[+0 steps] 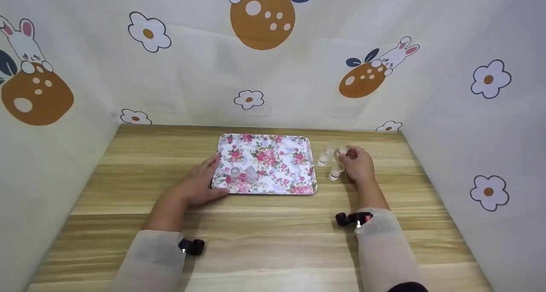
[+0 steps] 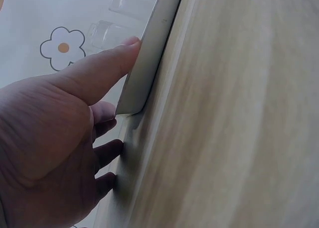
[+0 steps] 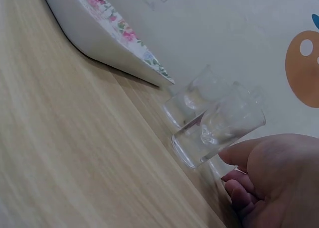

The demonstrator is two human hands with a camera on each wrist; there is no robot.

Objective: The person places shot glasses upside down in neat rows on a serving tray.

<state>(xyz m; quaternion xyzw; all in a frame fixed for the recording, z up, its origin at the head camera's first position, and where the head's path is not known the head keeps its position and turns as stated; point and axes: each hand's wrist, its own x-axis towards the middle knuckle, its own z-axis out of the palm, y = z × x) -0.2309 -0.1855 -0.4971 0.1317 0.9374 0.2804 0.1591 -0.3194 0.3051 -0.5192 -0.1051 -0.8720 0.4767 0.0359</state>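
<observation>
Nearest me, two pale sleeves reach in over the wood-grain table, a small black device at each cuff. Left forearm slants inward; the left hand lies at the tray's near left corner, thumb stretched along the near edge, fingers loose and slightly bent by the left side, bracing rather than clenching. Right forearm runs nearly straight ahead, wrist bent inward; the right hand has its fingers curled, thumb and forefinger pinching a small clear glass, mostly hidden by the hand in the wrist view. Just beside that hand stand a nearer glass and another glass, both upright, between hand and tray. The floral tray lies flat between the hands, with two small glasses near its front left. Beyond hangs a pale backdrop of flowers, rabbits and oranges.
</observation>
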